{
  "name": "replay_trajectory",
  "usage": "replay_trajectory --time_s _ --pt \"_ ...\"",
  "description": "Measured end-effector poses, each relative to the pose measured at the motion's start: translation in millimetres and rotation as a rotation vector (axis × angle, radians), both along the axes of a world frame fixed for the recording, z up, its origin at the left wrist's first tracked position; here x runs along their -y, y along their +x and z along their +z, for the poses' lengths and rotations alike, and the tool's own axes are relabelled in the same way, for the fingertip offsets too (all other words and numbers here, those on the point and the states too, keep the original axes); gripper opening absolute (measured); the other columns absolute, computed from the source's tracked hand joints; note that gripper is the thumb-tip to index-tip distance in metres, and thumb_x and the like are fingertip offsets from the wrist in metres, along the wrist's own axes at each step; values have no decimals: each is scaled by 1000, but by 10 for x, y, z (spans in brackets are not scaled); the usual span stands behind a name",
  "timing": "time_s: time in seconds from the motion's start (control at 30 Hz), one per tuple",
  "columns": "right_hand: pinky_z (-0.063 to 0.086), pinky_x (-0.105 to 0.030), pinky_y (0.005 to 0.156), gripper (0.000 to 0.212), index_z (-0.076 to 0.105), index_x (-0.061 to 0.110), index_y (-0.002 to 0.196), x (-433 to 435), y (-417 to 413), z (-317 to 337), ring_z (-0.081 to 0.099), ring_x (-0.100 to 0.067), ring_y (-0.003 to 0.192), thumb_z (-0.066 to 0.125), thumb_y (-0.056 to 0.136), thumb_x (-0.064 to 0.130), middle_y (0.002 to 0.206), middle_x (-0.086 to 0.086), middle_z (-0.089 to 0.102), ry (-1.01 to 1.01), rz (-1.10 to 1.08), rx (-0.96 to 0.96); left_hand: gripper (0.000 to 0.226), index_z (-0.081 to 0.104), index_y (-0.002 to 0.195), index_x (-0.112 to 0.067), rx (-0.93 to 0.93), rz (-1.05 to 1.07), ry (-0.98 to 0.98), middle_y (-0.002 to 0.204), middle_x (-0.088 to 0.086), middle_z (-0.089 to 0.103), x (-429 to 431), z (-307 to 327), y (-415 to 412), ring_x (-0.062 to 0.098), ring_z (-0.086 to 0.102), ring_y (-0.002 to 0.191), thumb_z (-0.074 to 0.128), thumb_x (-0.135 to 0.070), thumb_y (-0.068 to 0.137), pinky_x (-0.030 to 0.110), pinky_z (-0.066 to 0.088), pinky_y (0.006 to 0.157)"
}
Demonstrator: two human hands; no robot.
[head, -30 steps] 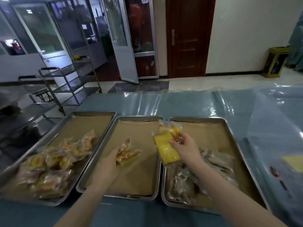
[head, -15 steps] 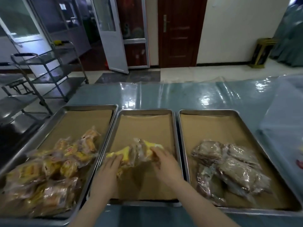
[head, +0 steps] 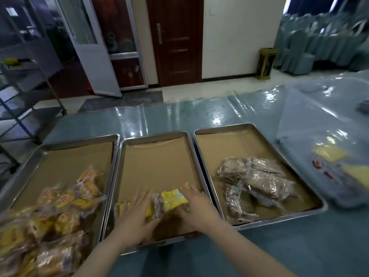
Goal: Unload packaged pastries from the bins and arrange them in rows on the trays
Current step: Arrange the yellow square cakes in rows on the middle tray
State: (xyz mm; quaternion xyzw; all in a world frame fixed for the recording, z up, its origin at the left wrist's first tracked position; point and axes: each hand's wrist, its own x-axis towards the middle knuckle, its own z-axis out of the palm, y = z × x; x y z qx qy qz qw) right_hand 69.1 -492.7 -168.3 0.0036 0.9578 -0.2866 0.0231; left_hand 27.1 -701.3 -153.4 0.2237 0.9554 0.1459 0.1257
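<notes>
Table (head: 179, 116): blue, plastic-covered.
Change: yellow pastry pkts (head: 173, 198), airborne 1 s ago, now on middle tray (head: 153, 134), near end.
L hand (head: 133, 218): fingers spread, pressing.
R hand (head: 197, 206): fingers together, flat.
Means: prob. row 1 starting.

Silver trays (head: 257, 223) lined with tan paper (head: 159, 166), yellow-and-clear packets (head: 173, 198), orange-yellow pastries (head: 65, 204) with red marks, grey-brown pastries (head: 257, 176), glossy blue table (head: 179, 116), dark red-brown door (head: 173, 41), cream wall (head: 239, 37).
</notes>
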Motion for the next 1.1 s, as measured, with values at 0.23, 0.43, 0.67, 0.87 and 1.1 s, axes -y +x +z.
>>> replay_trajectory --time_s 0.23,0.43,0.67,0.87,1.1 --pt "13 -34 115 59 26 24 149 -583 144 637 15 -16 145 48 94 32 156 3 26 122 94 -187 79 -14 146 -33 -282 -158 60 148 -17 -22 -863 587 91 4 -18 139 45 -40 94 35 -5 114" --pt "29 -29 107 52 37 28 143 -1652 518 1157 37 -18 133 54 94 27 153 7 30 -10 -3 -251 73 -8 138 -43 -293 -193 278 149 -21 -8 -1910 801 362 -2 -11 138 49 -35 94 31 1 116" --pt "30 -15 94 34 58 21 124 -3118 1071 1745 49 -12 116 59 90 23 126 4 58 22 2 -444 69 19 145 -33 -470 -158 433 147 -20 12 -3317 1159 847 -6 3 135 58 -29 89 18 -2 112" --pt "28 -12 91 27 62 24 118 -4001 1129 1954 51 -9 114 58 91 22 120 8 61 18 -29 -464 66 9 141 -43 -464 -117 445 146 -26 6 -3953 1402 1101 -8 -1 135 52 -31 92 22 3 113" --pt "37 -18 89 23 64 29 113 -4894 1079 1942 49 4 99 59 91 24 107 22 58 3 -180 -464 61 17 141 -40 -425 -136 455 146 -21 18 -4532 1510 985 -7 7 132 51 -28 93 31 11 116"
